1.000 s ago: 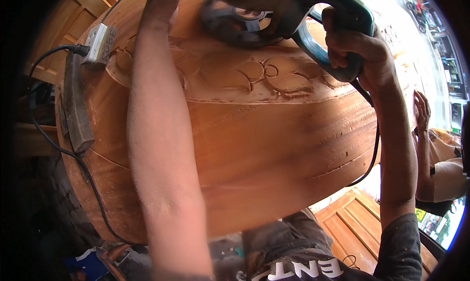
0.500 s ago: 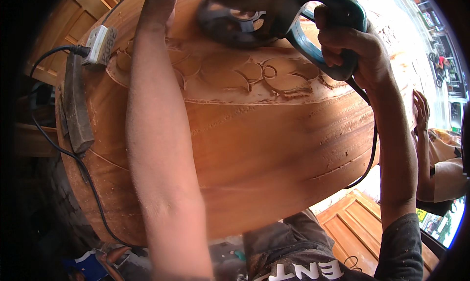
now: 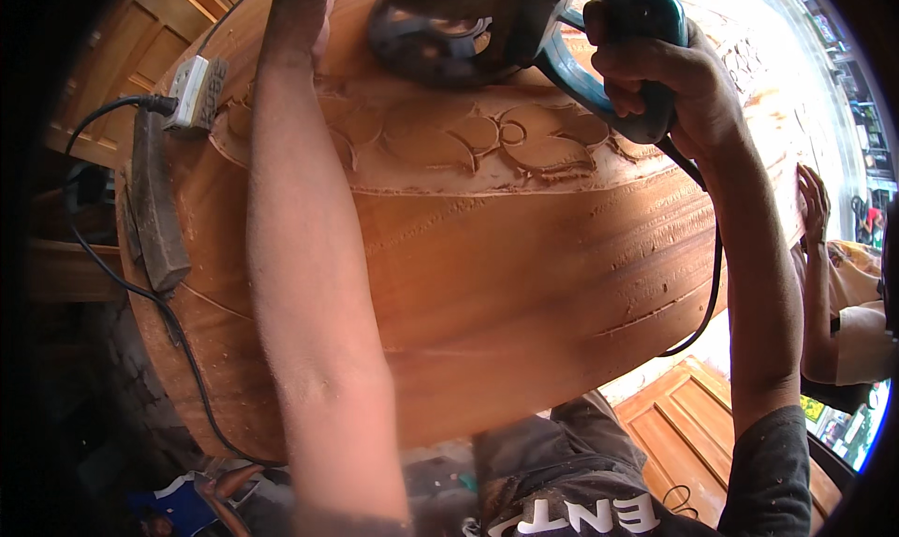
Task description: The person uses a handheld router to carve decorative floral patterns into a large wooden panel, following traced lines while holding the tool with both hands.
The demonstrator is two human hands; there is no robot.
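My right hand [image 3: 660, 73] grips the teal handle of a dark power tool [image 3: 440, 27], whose round base rests over a carved wooden panel [image 3: 478, 303]. Raised petal and curl shapes [image 3: 510, 134] run across the panel under the tool. My left hand [image 3: 304, 3] is at the top edge, left of the tool, mostly cut off; what its fingers are on is hidden. A black cord [image 3: 712, 294] hangs from the tool.
At left are a white power strip [image 3: 187, 92] with a plug, a grey wooden block [image 3: 159, 209] and a door [image 3: 131, 31]. Another person's hand [image 3: 813, 200] touches the panel's right side. Another person [image 3: 201, 500] is at lower left. A panelled door [image 3: 679, 425] lies below.
My right hand and the tool have moved a little leftward and upward across the panel. My left forearm has stayed almost in place.
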